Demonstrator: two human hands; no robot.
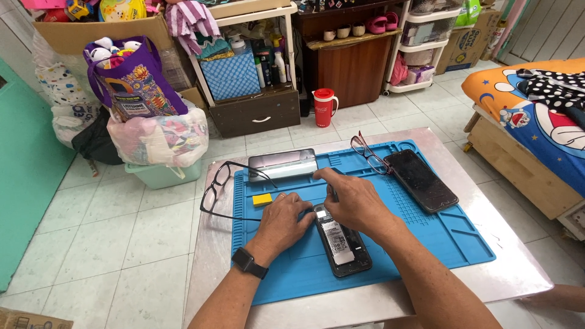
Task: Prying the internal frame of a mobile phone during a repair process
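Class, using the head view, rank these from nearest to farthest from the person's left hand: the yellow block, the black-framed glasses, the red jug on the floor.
Measured from the left hand:
1. Yellow block, on the blue mat just up-left of the hand.
2. Black-framed glasses, at the mat's left edge.
3. Red jug, on the tiled floor beyond the table.
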